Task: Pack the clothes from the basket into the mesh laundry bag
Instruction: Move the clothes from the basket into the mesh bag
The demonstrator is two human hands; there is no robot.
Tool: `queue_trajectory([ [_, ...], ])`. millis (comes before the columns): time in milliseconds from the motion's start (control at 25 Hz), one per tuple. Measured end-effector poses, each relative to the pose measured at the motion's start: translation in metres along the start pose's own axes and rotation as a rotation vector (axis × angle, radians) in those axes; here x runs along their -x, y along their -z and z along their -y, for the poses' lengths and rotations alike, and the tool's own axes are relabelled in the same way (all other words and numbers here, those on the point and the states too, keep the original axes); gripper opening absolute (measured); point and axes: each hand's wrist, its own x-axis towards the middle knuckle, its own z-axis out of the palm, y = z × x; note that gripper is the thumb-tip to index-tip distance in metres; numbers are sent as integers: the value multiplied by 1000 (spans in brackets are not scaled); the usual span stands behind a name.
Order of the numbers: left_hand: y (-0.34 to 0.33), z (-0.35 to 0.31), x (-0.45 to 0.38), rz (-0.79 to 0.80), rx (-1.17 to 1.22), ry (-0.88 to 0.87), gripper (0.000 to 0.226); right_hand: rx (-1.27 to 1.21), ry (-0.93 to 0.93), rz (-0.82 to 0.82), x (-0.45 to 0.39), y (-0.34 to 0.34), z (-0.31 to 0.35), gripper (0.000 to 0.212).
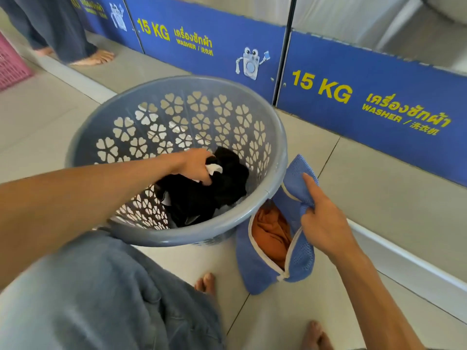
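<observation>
Clothes [202, 190] in the basket [275, 170] are pinched by the left hand [195, 166], and the bag [275, 238], pinched open by the right hand [321, 223], waits just to their right.

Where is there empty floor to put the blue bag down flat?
Bare tile lies right of the mesh bag, between it and the washer fronts, and left of the grey basket toward the pink crate. It is crowded near the person: basket, bag, knee and bare feet sit close together.
</observation>
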Motion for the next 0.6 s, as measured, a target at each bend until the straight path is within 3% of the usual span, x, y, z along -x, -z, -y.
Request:
queue_trajectory([
  [200,81,-22,98,-469,575,-101,27,-52,25,-69,18,12,-7,73],
  [280,98,-40,130,-584,815,-162,27,-52,60,-78,28,22,-11,76],
  [480,75,-98,169,-459,1444,-293,47,-53,74,-150,56,44,-19,78],
  [600,6,-158,169,-142,1777,-236,35,-143,-178,-58,73,49,-16,54],
])
